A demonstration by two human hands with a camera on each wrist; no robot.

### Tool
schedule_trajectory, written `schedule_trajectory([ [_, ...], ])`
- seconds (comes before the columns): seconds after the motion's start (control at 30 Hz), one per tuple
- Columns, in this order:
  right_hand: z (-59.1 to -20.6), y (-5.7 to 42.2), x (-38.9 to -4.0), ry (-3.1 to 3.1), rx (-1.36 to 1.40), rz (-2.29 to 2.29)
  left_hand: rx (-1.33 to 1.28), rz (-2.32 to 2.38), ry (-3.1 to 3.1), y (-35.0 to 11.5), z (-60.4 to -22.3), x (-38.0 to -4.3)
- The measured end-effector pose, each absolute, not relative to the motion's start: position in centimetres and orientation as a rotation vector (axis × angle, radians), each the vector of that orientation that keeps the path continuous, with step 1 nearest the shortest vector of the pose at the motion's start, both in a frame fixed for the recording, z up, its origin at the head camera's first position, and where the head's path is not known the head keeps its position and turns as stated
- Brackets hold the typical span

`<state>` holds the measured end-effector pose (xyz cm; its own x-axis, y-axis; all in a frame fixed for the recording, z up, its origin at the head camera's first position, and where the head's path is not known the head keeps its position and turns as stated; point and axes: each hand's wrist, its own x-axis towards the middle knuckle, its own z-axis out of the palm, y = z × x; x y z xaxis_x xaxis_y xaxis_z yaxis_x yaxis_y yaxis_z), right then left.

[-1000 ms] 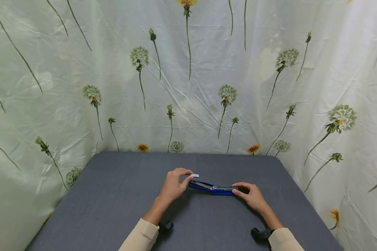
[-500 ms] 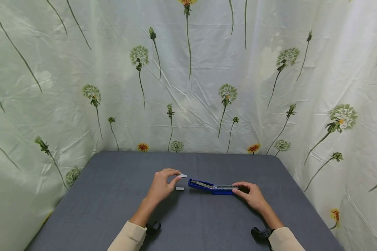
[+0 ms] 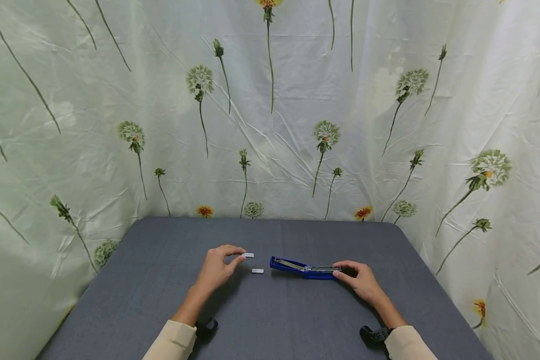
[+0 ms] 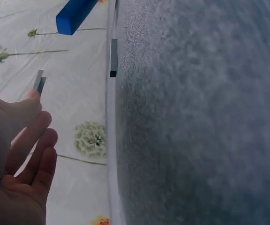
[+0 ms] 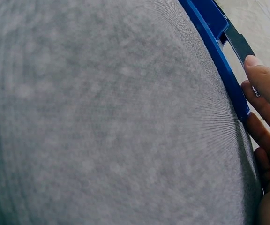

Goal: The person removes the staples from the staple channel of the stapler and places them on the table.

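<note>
A blue stapler [image 3: 292,266] lies opened out on the table, its metal staple channel facing up. My right hand [image 3: 361,281] grips its right end between thumb and fingers; the right wrist view shows the thumb on the dark metal part [image 5: 240,44]. Left of the stapler, my left hand [image 3: 217,267] pinches a small strip of staples [image 3: 248,255] by one end, raised over the table. In the left wrist view that staple strip [image 4: 40,82] sticks out past the thumb tip. Another staple strip [image 3: 257,271] lies on the cloth between the left hand and the stapler.
A dark grey cloth covers the table [image 3: 162,285]. Behind it hangs a pale curtain [image 3: 270,125] printed with dandelions, reaching down to the table's back edge. Each wrist carries a black strap-on device, such as the one on the right wrist [image 3: 373,336].
My left hand has moved left, away from the stapler's end, with the pinched staple strip. The strip on the cloth has come into view. My right hand and the stapler have stayed put.
</note>
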<state>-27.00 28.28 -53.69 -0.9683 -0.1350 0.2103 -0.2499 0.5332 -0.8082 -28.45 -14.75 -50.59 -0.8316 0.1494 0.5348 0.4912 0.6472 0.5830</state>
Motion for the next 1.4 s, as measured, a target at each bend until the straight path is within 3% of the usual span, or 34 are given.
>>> schedule_trajectory([
  [1.0, -53.8, 28.3, -27.0, -2.666, 0.304, 1.412, -0.391, -1.033, -2.761, -17.2, -52.4, -28.4],
  [1.4, -51.3, 27.3, -25.6, -2.668, 0.339, 1.386, -0.431, -0.962, -2.746, -16.6, -52.5, -28.2],
])
